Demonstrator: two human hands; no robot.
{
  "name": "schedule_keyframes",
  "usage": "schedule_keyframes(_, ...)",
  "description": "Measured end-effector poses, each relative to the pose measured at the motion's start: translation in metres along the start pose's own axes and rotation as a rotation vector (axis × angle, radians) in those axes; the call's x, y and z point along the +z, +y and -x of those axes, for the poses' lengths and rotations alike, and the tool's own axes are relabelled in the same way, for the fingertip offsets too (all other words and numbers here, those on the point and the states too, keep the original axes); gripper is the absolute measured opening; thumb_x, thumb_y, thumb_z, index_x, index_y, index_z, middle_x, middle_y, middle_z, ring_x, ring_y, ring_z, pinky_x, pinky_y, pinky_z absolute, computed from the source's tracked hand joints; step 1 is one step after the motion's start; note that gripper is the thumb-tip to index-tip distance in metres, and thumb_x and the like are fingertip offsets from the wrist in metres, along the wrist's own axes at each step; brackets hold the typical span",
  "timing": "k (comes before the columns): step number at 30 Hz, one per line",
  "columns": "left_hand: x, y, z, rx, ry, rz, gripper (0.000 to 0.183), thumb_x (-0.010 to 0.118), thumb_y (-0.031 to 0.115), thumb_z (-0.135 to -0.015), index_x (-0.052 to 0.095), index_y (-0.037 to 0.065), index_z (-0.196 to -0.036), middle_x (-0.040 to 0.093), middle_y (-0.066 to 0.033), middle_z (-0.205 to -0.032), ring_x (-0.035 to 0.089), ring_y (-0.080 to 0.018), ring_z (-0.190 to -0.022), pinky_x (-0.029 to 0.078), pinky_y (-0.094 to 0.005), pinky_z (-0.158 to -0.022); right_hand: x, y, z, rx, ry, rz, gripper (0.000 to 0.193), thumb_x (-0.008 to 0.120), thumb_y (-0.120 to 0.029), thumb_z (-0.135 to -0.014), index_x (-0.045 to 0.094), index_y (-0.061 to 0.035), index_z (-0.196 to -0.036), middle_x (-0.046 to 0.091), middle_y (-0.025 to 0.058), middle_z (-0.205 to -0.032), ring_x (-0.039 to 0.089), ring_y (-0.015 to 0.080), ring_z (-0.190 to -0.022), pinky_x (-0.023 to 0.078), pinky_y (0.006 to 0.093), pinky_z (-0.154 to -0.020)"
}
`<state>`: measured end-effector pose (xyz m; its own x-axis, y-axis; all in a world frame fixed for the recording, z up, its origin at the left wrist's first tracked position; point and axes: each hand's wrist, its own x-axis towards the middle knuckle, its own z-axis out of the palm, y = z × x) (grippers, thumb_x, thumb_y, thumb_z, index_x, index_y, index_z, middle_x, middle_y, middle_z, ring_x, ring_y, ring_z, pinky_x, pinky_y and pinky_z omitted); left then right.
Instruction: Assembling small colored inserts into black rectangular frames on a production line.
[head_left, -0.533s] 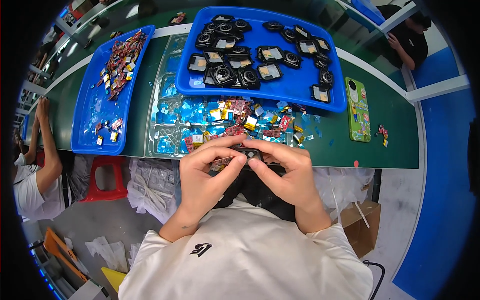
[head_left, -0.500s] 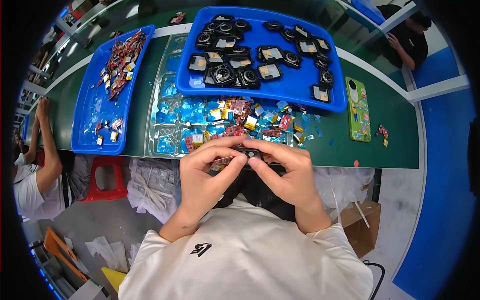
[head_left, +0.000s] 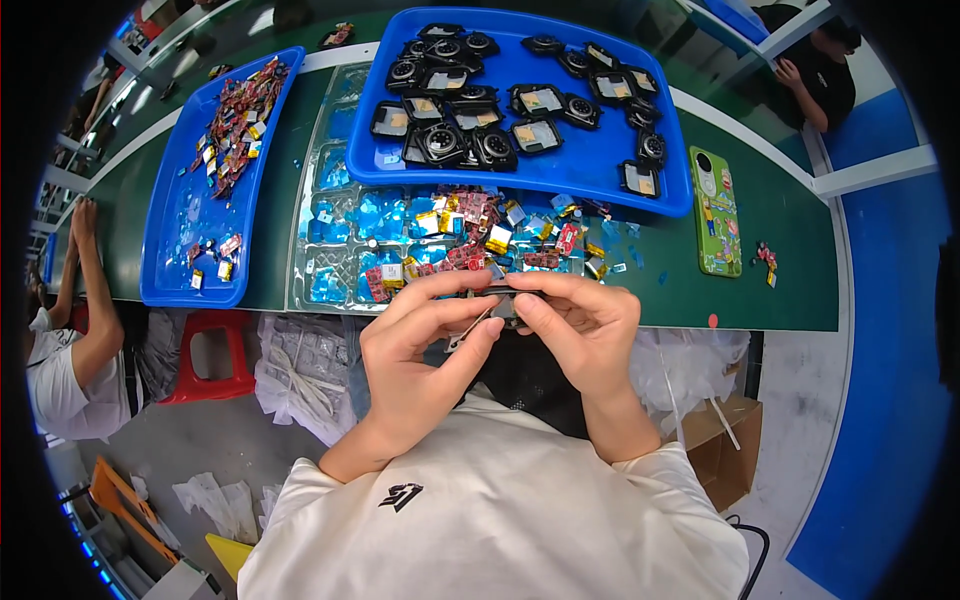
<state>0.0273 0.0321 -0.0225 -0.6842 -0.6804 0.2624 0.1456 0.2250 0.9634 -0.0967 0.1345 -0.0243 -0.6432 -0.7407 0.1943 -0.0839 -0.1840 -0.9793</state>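
Above my lap, at the table's near edge, both hands meet at a small black watch case [head_left: 507, 311]. My right hand [head_left: 588, 325] is closed on it, thumb on the near side and fingers along its far edge. My left hand [head_left: 415, 340] is also closed; its fingertips touch the case, and a thin, flat brownish piece [head_left: 474, 332] sticks out between thumb and fingers. The kind of that piece is hard to make out. Just beyond my fingers lie red circuit boards [head_left: 465, 255] and small silver-yellow batteries [head_left: 498, 239], heaped on a clear plastic tray [head_left: 330, 257] with bits of blue film.
A large blue tray [head_left: 600, 185] of black watch cases overlaps the clear tray's far part. At left stands a narrower blue tray [head_left: 215, 270] with boards and batteries. A green-cased phone [head_left: 715, 225] lies at right. Another person's arm [head_left: 95, 265] rests at the far left.
The watch case has tilted in my fingers, and its face is now turned differently. My right thumb has shifted right along it. The thin piece in my left hand has swung to a steeper slant.
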Motion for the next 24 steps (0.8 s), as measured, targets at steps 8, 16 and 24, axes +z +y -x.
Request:
schedule_keyframes(8,0.0,0.004,0.005,0.037,0.098,0.014,0.016,0.072,-0.006,-0.075,0.068,-0.003,-0.09,0.061,-0.0094,-0.094,0.064,-0.0116,-0.077,0.056,-0.0215,-0.066,-0.001,0.003,-0.004,0.113,-0.06,-0.272,0.021,0.064,0.003,-0.084,0.062,0.0061,-0.104,0.068,0.0109,-0.092,0.066,0.0124,-0.083,0.054,0.0225,-0.07)
schedule_keyframes(16,-0.01,0.009,0.003,-0.259,-0.083,0.254,0.012,0.069,-0.004,-0.08,0.065,-0.005,-0.091,0.067,-0.0102,-0.087,0.066,-0.0123,-0.081,0.054,-0.0228,-0.072,0.0,0.006,-0.003,0.056,-0.036,-0.228,0.018,0.066,0.006,-0.079,0.06,0.0048,-0.097,0.068,0.0136,-0.094,0.066,0.0138,-0.086,0.053,0.0242,-0.075)
schedule_keyframes(24,-0.008,0.005,0.003,-0.435,-0.108,0.535,0.008,0.066,-0.005,-0.083,0.063,-0.005,-0.09,0.068,-0.0103,-0.089,0.066,-0.0117,-0.084,0.053,-0.0224,-0.075,0.001,0.003,-0.001,-0.046,0.039,-0.139,0.015,0.066,0.006,-0.078,0.061,0.0039,-0.093,0.069,0.0138,-0.096,0.066,0.0131,-0.083,0.053,0.0223,-0.069)
